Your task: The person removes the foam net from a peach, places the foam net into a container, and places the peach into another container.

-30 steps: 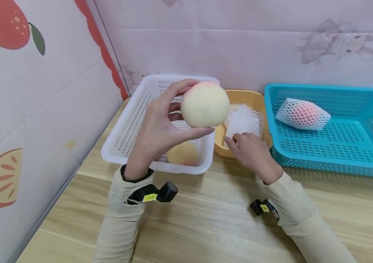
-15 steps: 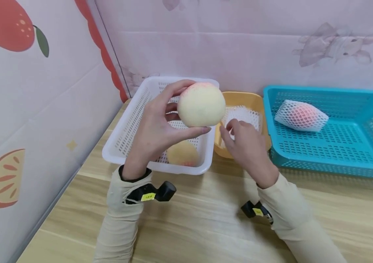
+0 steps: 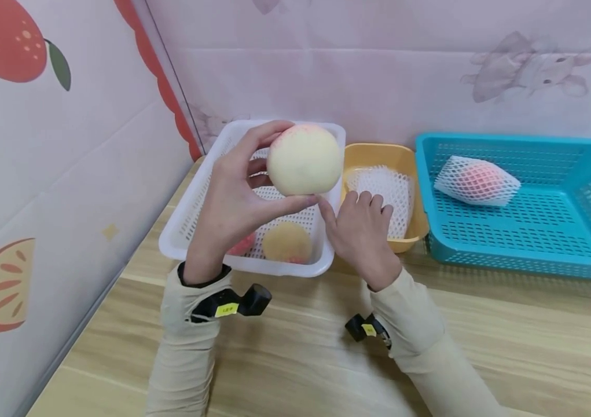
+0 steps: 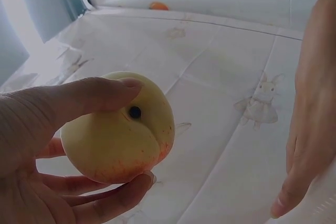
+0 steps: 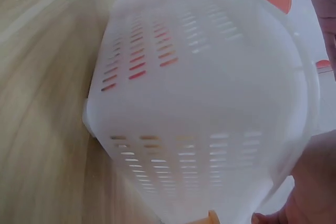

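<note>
My left hand [image 3: 222, 202] holds a pale yellow peach [image 3: 304, 159] with a pink blush above the white basket [image 3: 274, 267]. In the left wrist view the thumb lies over the peach [image 4: 115, 140] near a dark spot at its stem end, with fingers beneath. My right hand [image 3: 362, 234] is between the white basket and the orange bin [image 3: 404, 245], fingers extended and slightly bent, nothing visible in it. Its thumb tip appears close to the left thumb. White foam nets [image 3: 386, 185] lie in the orange bin. The right wrist view shows the white basket's slotted side [image 5: 226, 93].
A yellow peach [image 3: 287, 242] and a partly hidden pink-red one [image 3: 243, 245] lie in the white basket. At right, a blue basket [image 3: 524, 262] contains a peach in a foam net [image 3: 477, 180]. The wooden table [image 3: 295, 359] extends in front; printed wall sheets stand behind and left.
My right hand has come out of the orange bin and moved left toward the white basket, uncovering the foam nets. My left hand, still holding the peach, has shifted slightly left.
</note>
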Demonstrator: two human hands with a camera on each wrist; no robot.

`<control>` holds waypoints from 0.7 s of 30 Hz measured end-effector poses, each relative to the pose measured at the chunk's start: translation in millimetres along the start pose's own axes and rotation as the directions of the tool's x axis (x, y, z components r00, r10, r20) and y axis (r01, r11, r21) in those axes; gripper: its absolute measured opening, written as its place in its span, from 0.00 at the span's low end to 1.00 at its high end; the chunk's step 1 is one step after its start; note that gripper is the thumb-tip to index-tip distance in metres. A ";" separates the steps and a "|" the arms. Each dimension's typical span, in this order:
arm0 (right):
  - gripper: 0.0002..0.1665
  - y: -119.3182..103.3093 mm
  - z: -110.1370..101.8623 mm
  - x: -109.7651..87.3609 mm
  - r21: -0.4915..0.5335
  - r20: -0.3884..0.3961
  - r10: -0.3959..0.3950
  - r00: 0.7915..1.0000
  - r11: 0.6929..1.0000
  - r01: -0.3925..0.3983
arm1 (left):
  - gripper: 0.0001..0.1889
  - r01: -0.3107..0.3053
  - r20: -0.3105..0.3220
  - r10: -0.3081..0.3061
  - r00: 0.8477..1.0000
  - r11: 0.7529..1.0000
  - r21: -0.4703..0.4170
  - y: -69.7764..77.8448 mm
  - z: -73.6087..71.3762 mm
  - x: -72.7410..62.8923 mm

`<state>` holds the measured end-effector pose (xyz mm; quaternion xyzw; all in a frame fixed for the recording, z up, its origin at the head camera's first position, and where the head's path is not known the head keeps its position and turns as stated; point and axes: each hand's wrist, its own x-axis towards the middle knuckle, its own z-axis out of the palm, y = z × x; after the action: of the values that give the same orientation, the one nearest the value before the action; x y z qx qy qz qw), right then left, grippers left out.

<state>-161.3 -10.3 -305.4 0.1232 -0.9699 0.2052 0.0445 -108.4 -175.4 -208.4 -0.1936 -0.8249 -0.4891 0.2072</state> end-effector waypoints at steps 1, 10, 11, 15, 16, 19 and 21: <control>0.40 0.1 0.0 0.7 -0.002 0.000 -0.013 1.000 1.000 0.013 | 0.43 0.002 0.001 -0.002 1.000 1.000 0.001 0.0 -0.2 0.1; 0.32 3.5 -1.2 5.4 -0.016 0.058 -0.094 0.994 0.995 0.095 | 0.42 0.005 -0.002 -0.005 1.000 0.999 0.035 -1.7 -2.0 1.1; 0.31 3.7 -1.1 5.9 -0.014 0.062 -0.096 0.993 0.995 0.097 | 0.42 0.006 -0.003 -0.006 1.000 0.999 0.041 -2.0 -2.2 1.3; 0.29 3.9 -0.9 7.4 -0.012 0.065 -0.098 0.993 0.995 0.099 | 0.42 0.013 0.000 -0.013 1.000 0.999 0.043 -3.2 -2.5 2.4; 0.29 3.9 -0.8 7.7 -0.013 0.064 -0.099 0.993 0.995 0.101 | 0.42 0.016 0.000 -0.016 1.000 0.999 0.041 -3.4 -2.6 2.6; 0.29 4.3 -0.1 7.7 -0.017 0.062 -0.104 0.993 0.994 0.105 | 0.42 0.025 0.001 -0.025 1.000 0.999 0.041 -4.0 -2.6 2.7; 0.29 4.8 0.6 7.6 -0.020 0.057 -0.109 0.992 0.994 0.110 | 0.42 0.030 0.001 -0.031 1.000 0.999 0.042 -4.4 -2.4 2.5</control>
<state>-169.8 -8.0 -306.8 0.1815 -0.9649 0.1874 0.0299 -112.4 -179.2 -209.2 -0.1771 -0.8379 -0.4747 0.2029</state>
